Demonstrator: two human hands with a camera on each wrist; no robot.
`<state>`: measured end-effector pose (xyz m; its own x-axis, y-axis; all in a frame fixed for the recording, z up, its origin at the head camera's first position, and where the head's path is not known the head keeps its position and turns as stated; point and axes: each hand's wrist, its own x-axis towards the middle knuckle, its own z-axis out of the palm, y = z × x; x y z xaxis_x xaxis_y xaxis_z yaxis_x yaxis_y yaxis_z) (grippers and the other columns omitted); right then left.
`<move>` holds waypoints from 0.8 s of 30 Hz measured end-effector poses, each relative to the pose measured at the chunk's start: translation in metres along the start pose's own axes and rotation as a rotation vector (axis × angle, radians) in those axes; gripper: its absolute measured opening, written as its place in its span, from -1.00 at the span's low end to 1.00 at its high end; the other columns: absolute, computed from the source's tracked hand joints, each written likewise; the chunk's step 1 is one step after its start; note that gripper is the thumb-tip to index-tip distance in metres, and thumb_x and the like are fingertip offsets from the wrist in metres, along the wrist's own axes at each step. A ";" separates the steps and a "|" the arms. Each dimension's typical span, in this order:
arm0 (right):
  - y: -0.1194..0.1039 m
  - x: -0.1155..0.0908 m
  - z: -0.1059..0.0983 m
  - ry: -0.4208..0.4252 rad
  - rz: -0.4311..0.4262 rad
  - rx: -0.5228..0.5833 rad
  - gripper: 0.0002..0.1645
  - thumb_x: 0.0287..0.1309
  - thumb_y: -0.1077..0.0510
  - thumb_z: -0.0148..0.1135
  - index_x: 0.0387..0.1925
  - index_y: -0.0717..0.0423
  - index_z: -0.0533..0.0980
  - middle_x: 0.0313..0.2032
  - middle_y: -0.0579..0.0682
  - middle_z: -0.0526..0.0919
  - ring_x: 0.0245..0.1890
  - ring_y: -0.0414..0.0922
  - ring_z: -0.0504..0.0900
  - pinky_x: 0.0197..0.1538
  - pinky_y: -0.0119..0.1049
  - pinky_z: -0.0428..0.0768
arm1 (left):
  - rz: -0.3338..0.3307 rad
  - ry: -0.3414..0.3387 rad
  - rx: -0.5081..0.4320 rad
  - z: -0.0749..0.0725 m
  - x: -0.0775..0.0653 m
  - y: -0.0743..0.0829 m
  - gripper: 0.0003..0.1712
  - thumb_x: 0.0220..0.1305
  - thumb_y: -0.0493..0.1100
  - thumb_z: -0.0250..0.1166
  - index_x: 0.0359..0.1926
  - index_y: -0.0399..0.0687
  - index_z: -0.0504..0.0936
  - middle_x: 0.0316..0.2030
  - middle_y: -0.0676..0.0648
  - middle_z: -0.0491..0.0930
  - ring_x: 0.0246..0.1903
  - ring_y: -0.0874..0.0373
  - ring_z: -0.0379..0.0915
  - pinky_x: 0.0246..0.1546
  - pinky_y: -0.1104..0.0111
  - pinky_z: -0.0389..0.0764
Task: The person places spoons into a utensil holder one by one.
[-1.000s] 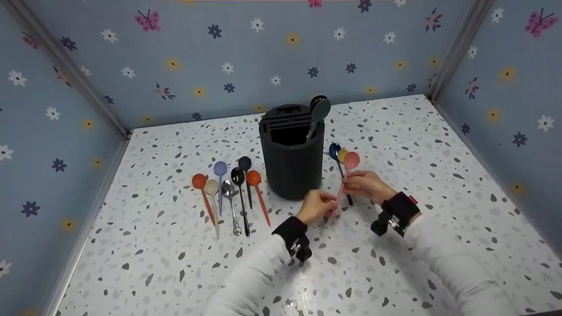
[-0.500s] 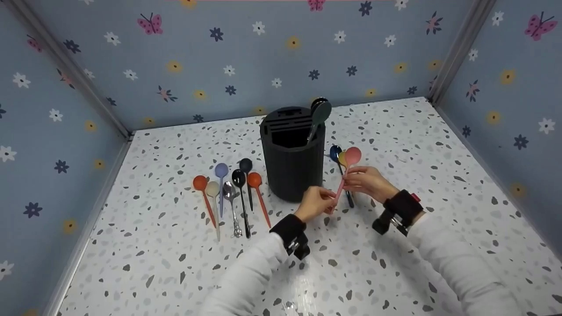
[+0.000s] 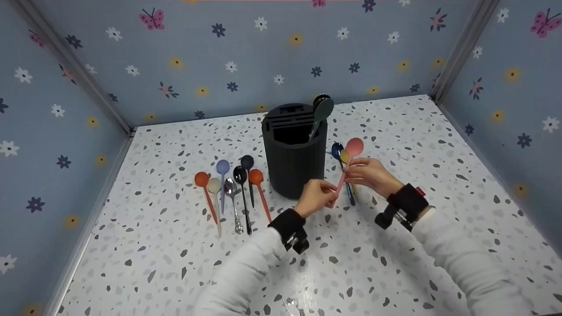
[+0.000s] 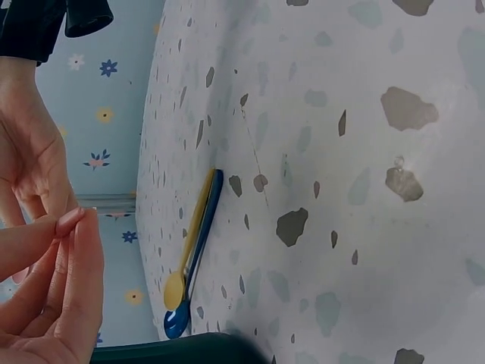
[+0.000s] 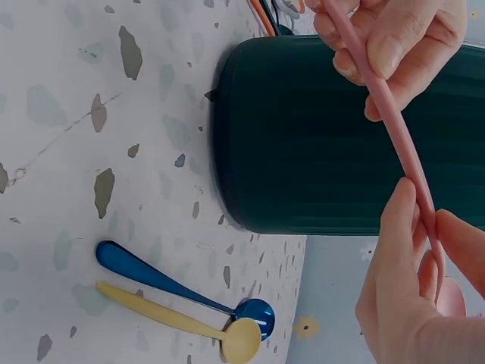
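Both hands hold one pink spoon (image 3: 354, 147), tilted with its bowl up, in front of and right of a dark utensil holder (image 3: 293, 169). The left hand (image 3: 314, 197) pinches the lower end of its handle; the right hand (image 3: 371, 175) pinches it higher, below the bowl. In the right wrist view the pink handle (image 5: 394, 121) runs between the two hands, above the table. Below it lie a blue spoon (image 5: 163, 279) and a yellow spoon (image 5: 163, 309), side by side. A green-grey spoon (image 3: 324, 109) and a dark one behind it stand in the holder.
Left of the holder several spoons lie in a loose group, among them an orange spoon (image 3: 201, 179), a lilac spoon (image 3: 223, 166), an ornate silver spoon (image 3: 230, 188) and a black spoon (image 3: 240, 174). Flower-patterned walls (image 3: 246, 48) enclose the speckled table (image 3: 153, 263) at back and sides.
Both hands have raised the pink spoon slightly; its bowl has moved up and a little to the right. The spoons on the table and in the holder stay in place.
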<state>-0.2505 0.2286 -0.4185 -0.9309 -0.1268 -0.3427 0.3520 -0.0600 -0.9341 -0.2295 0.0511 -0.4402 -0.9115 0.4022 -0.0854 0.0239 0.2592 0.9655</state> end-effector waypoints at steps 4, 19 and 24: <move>-0.005 -0.002 0.001 -0.011 -0.011 -0.007 -0.65 0.08 0.30 0.14 -0.10 0.33 0.30 -0.37 -0.01 0.55 -0.36 -0.16 0.61 -0.12 -0.34 0.59 | 0.005 0.004 -0.006 -0.001 0.000 0.004 -0.86 0.03 -0.46 0.20 -0.32 -0.43 0.59 -0.52 -0.25 0.60 -0.64 0.09 0.54 -0.59 0.42 0.62; -0.024 -0.010 0.006 -0.023 -0.069 -0.008 -0.60 0.07 0.31 0.15 -0.07 0.41 0.29 -0.33 0.01 0.56 -0.35 -0.17 0.61 -0.11 -0.32 0.58 | 0.023 0.009 0.008 -0.011 -0.003 0.023 -0.86 0.03 -0.45 0.20 -0.32 -0.41 0.58 -0.54 -0.21 0.59 -0.66 0.18 0.49 -0.58 0.43 0.62; -0.032 -0.012 0.009 -0.031 -0.090 -0.009 -0.65 0.07 0.30 0.16 -0.11 0.37 0.33 -0.33 0.00 0.59 -0.34 -0.16 0.62 -0.11 -0.32 0.59 | 0.051 0.018 0.017 -0.015 -0.004 0.030 -0.86 0.03 -0.45 0.19 -0.32 -0.42 0.58 -0.53 -0.20 0.58 -0.64 0.19 0.50 -0.57 0.41 0.63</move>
<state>-0.2495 0.2229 -0.3830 -0.9551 -0.1522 -0.2543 0.2662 -0.0640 -0.9618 -0.2314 0.0445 -0.4075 -0.9160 0.4000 -0.0314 0.0777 0.2536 0.9642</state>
